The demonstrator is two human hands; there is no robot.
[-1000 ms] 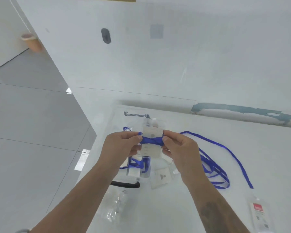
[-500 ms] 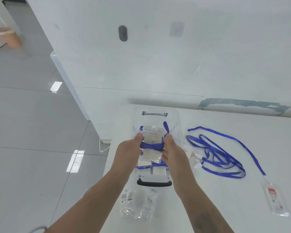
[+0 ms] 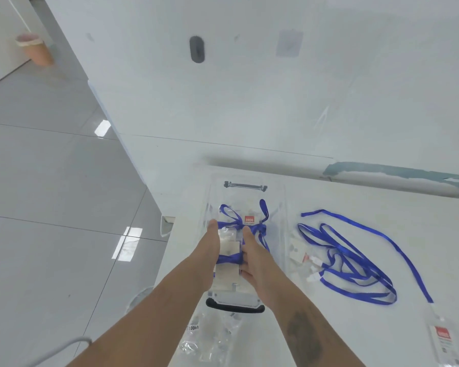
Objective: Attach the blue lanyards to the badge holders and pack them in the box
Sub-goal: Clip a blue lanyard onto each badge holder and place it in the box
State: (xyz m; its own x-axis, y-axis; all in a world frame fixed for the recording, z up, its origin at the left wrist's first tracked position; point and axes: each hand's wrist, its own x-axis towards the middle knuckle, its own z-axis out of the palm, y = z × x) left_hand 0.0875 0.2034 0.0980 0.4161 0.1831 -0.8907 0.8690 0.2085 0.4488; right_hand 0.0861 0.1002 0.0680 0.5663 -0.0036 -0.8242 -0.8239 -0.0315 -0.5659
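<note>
Both hands reach into the clear plastic box with black handles (image 3: 245,300) at the left edge of the white bench (image 3: 382,197). Left hand (image 3: 210,247) and right hand (image 3: 252,258) hold between them a clear badge holder wrapped in its blue lanyard (image 3: 229,258), fingers curled on its sides, low in the box. Another wrapped holder with a red label (image 3: 249,220) lies at the box's far end. Left to do: loose blue lanyards (image 3: 355,260) mid-bench and one red-labelled badge holder (image 3: 441,337) near the right front corner.
</note>
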